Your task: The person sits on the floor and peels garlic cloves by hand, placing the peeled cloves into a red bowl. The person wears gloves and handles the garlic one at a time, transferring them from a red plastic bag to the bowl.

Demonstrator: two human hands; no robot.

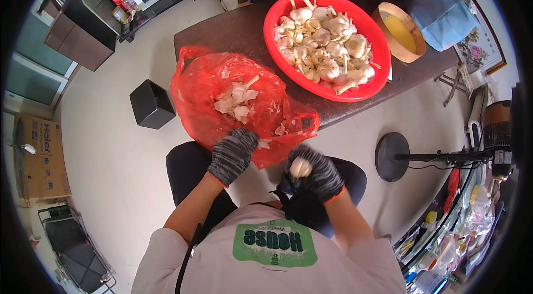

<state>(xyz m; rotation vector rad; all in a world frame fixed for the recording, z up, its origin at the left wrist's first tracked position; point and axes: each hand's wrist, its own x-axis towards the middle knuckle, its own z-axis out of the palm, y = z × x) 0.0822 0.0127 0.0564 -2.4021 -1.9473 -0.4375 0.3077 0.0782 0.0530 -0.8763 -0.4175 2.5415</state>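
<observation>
My right hand (314, 173), in a grey and black knitted glove, grips a garlic bulb (300, 168) above my right knee. In a matching glove, my left hand (234, 154) curls at the near edge of a red plastic bag (195, 98). Its fingertips are hidden, so I cannot tell whether it pinches anything; a pale flake of skin lies beside them. Garlic skins (237, 98) and a bit of stalk are heaped on the bag. Beyond it, a red plastic basin (270, 40) holds many garlic bulbs (329, 68) with short stalks.
The basin and bag rest on a dark table (220, 30). A round wooden-rimmed sieve (406, 54) and a blue fabric bag (441, 13) are at the right end. A black box-shaped object (152, 104) stands on the floor at left, a fan base (391, 156) at right.
</observation>
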